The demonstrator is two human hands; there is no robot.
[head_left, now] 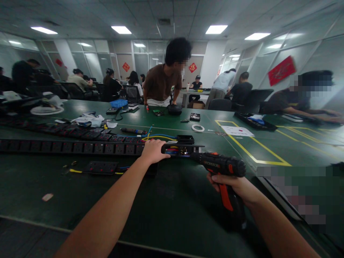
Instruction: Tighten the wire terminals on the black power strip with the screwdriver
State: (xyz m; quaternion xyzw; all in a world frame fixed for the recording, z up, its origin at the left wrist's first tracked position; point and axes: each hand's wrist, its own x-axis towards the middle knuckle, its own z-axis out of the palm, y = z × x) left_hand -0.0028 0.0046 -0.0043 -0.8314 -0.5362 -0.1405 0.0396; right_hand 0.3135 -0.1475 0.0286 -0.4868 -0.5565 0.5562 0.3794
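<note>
Through the head camera I have the left hand [153, 151] closed over a long black power strip [73, 147], thumb along its near side beside the open right end; I cannot make out all the fingertips. The strip lies across the green table [161, 200], its sockets in a row running off to my left, and coloured wires [184, 152] show inside the open end.

In the right hand [229, 182] I have a cordless drill [223, 165], fingers wrapped around the handle near the orange trigger. Its chuck points left at the strip's open end; I cannot tell whether the bit touches.

Just behind the strip I see a second row of sockets [83, 133], a screwdriver [133, 131], blue and yellow wires and a small black box [185, 138]. On the near side lies a short socket block [100, 167] with yellow leads.

Farther back are a white ring [198, 128], a printed sheet [238, 131] and a blue basket [118, 103]. Across the table a co-worker in a brown shirt [160, 84] leans forward.
</note>
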